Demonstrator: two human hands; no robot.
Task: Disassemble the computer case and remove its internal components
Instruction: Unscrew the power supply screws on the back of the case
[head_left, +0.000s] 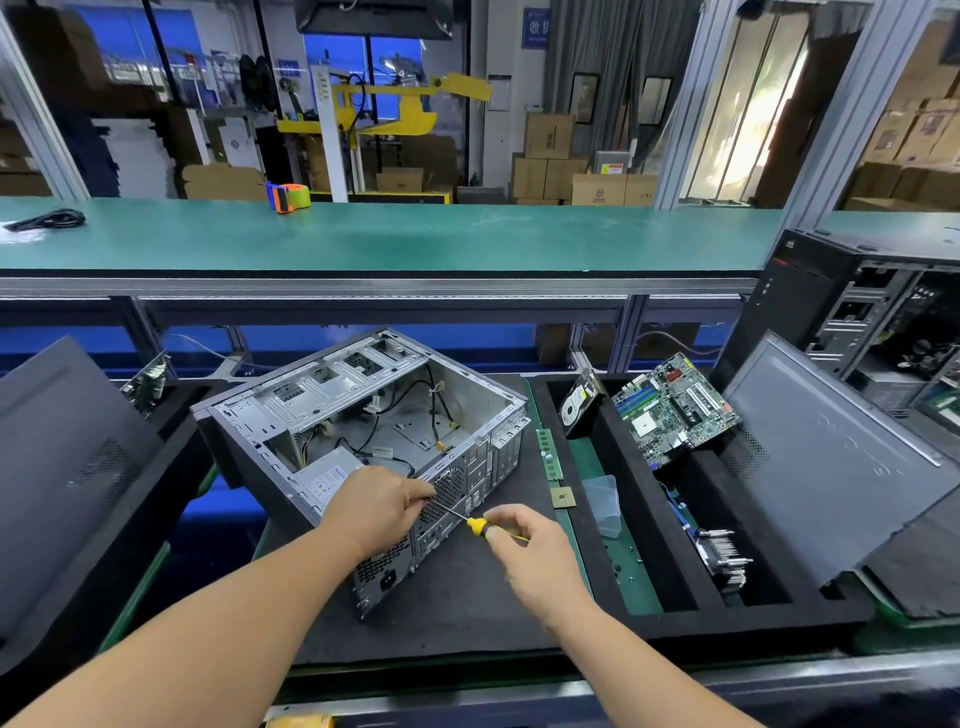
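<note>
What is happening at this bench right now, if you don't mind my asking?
A person is taking apart an open computer case lying on its side. The right hand grips a yellow-handled screwdriver while the left hand steadies its shaft at the case's rear panel. The power supply and cables are still inside; a motherboard, hard drive and memory stick already lie outside, to the right.

Bare matt metal computer case, matt black foam mat, glossy yellow plastic screwdriver handle
</note>
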